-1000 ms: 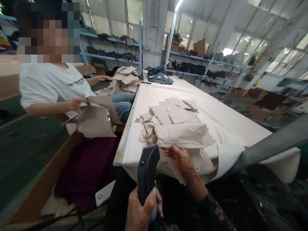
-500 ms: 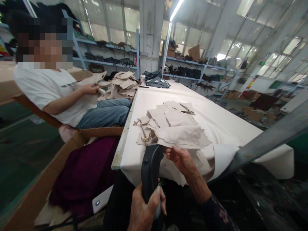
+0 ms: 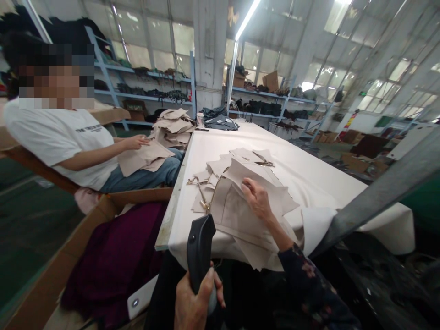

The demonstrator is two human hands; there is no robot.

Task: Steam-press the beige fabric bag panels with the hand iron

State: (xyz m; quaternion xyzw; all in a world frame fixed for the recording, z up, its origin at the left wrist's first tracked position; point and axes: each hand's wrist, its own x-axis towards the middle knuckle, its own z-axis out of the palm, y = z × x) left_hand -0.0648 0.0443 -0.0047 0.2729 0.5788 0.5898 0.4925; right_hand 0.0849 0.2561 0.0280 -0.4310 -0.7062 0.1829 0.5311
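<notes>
My left hand grips the handle of a dark handheld tool, held upright just in front of the table's near edge. My right hand rests on top of a pile of beige fabric pieces, its fingers pressing on the top piece. The pile lies on the white cloth-covered table, partly hanging over the near edge. Gold metal fittings show at the pile's left side.
A person in a white T-shirt sits to the left with beige pieces on the lap, beside another beige stack. A cardboard box holding purple cloth stands below. Dark fabric lies at the table's far end. A grey bar crosses the right.
My right hand moved from the pile's near edge up onto its top, and a beige piece now lies spread flatter. My left hand and tool dropped slightly. The seated person lowered a piece onto the lap.
</notes>
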